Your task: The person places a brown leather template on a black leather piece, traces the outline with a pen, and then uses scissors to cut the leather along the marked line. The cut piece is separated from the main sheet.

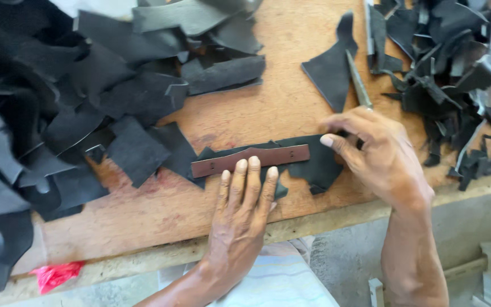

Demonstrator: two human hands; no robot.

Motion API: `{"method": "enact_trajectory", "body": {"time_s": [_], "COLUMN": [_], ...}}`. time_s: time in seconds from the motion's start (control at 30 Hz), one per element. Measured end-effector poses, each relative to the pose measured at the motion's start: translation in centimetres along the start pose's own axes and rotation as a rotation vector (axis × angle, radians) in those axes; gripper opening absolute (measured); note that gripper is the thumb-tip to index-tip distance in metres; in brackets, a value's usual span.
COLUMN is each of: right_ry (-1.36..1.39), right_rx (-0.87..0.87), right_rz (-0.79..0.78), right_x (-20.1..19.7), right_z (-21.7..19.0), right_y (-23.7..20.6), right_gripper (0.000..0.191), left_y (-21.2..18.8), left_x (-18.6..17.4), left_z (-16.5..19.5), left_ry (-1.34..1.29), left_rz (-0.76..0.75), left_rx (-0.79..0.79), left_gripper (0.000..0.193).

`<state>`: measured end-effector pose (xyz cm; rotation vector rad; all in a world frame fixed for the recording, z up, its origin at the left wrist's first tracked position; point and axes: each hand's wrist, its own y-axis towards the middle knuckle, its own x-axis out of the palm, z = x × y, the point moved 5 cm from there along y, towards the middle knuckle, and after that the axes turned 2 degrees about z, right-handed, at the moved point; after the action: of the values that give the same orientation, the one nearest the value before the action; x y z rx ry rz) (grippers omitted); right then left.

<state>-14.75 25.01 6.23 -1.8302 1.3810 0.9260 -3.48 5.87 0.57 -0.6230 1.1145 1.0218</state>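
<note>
One head-worn camera — looking steeply down, close over the wooden workbench (pixel 291 74).

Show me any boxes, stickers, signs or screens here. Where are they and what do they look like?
None in view: no box, label, sign or screen.
Closest thing: red scrap, crumpled, bottom left, below the board edge; what it is cannot be told.
Brown strip, long and flat, under the left hand; small dark marks, too small to tell.

Brown strip template (pixel 250 160) flat atop black leather piece (pixel 313 165), lengthwise.
</note>
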Motion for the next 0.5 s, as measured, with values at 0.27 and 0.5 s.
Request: {"method": "enact_trajectory", "body": {"time_s": [0.27,0.5], "right_ry": [0.05,0.076], "right_rx": [-0.497,-0.231], "right_rz": [-0.146,-0.255], "right_x": [6.4,13.7], "right_z": [-9.8,-15.5], "right_y": [3.7,8.8], "right_gripper": [0.028,0.039], "left_y": [-0.6,-1.8], "left_x": [1.2,3.7], "left_z": [-0.3,-0.6], "left_ry": [0.023,-0.172], "left_rz": [-0.153,-0.311], "left_rx": [0.037,0.004], "left_gripper": [0.058,0.047]}}
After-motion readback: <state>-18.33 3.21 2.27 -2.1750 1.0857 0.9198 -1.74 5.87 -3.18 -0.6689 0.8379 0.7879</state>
